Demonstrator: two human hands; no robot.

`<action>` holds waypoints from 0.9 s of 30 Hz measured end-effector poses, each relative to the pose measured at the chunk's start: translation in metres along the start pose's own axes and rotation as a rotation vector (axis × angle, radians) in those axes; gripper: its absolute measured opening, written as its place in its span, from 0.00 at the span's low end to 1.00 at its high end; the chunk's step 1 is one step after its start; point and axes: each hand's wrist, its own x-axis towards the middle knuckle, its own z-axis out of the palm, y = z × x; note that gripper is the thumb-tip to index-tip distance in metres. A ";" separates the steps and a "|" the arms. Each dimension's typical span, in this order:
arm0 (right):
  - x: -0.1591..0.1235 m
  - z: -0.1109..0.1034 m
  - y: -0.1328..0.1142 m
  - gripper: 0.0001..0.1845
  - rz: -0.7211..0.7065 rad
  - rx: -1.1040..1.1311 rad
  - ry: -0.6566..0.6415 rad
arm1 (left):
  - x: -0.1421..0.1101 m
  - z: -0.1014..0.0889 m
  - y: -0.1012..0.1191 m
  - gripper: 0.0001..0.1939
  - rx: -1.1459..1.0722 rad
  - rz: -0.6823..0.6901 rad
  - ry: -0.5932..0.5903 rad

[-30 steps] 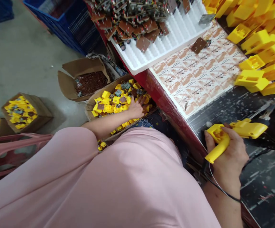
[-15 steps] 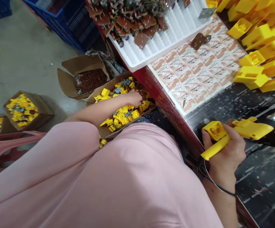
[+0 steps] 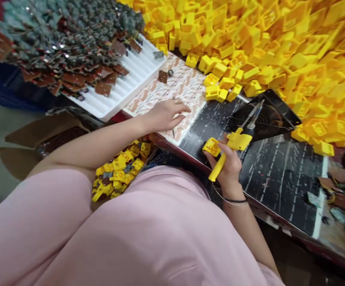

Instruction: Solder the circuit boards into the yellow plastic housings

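Note:
My left hand [image 3: 166, 114] lies over the sheet of brown-and-white labels [image 3: 157, 89] on the bench, fingers stretched out and apart, nothing visible in them. My right hand [image 3: 227, 163] is wrapped round a yellow soldering iron [image 3: 235, 145] whose tip points up toward a black fan [image 3: 264, 115]. A small yellow plastic housing [image 3: 212, 146] sits against the thumb of that hand.
A huge heap of yellow housings [image 3: 280, 47] covers the back right. A white ribbed tray [image 3: 121, 93] holds a pile of brown circuit boards [image 3: 62, 43]. A cardboard box of finished yellow parts [image 3: 121, 167] sits below the bench edge. A black mat [image 3: 280, 174] covers the bench front.
My left hand has come up out of the floor box and now rests on the label sheet. The view has swung right and up, showing the yellow heap. The right hand still holds the iron.

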 end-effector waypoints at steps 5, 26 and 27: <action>0.005 -0.002 -0.007 0.27 -0.033 0.053 0.037 | 0.134 0.030 0.022 0.35 0.136 -0.027 -0.076; 0.010 -0.007 -0.017 0.31 0.132 0.175 -0.094 | 0.065 0.010 0.034 0.20 0.076 0.036 -0.607; 0.010 -0.007 -0.017 0.30 0.132 0.169 -0.098 | 0.067 0.010 0.031 0.22 0.182 0.073 -0.581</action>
